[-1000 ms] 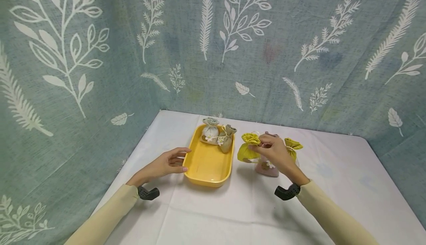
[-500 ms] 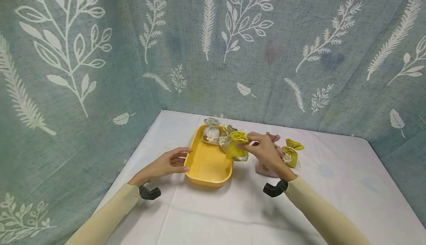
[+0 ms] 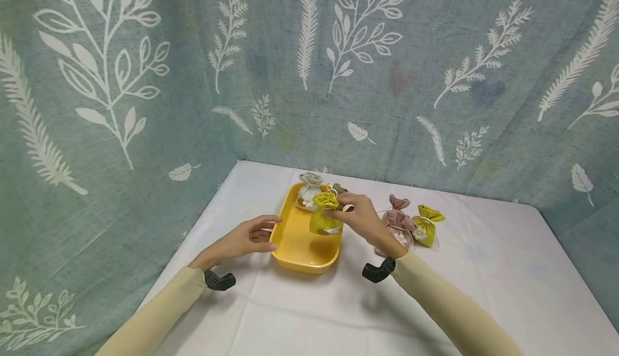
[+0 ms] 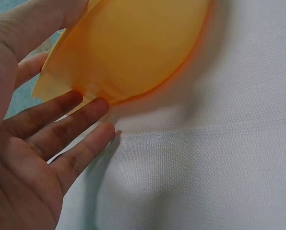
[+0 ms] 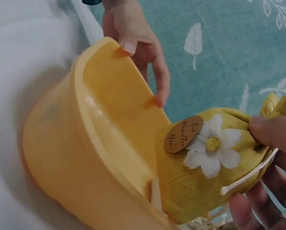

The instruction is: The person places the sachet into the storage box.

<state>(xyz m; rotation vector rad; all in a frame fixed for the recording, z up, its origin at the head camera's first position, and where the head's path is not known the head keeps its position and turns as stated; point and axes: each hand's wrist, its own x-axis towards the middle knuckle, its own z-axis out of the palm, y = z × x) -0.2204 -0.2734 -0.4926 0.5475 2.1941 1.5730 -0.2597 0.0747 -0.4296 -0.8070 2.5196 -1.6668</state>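
Observation:
A yellow-green drawstring pouch point(image 3: 321, 222) hangs over the right side of the yellow tray point(image 3: 296, 247), pinched at its gathered neck by my right hand point(image 3: 364, 218). In the right wrist view, the pouch point(image 5: 181, 187) shows a white cloth flower and a small brown oval tag with writing. My left hand point(image 3: 243, 239) touches the tray's left side; its thumb and index finger meet the rim, and the other fingers lie fairly straight by the outer wall. Inside the tray, a pale grey pouch point(image 3: 308, 190) sits at the back. The olive-brown pouch point(image 3: 340, 188) beside it is mostly hidden.
To the right of the tray, a dusky pink pouch point(image 3: 397, 223) lies partly behind my right wrist. A second yellow-green pouch point(image 3: 426, 227) stands against it. The white-covered table point(image 3: 290, 313) meets a green leaf-print curtain point(image 3: 367, 103) at the back and left.
My right hand has carried the yellow-green pouch leftward from beside the pink pouch to over the tray. My left hand has stayed at the tray's side.

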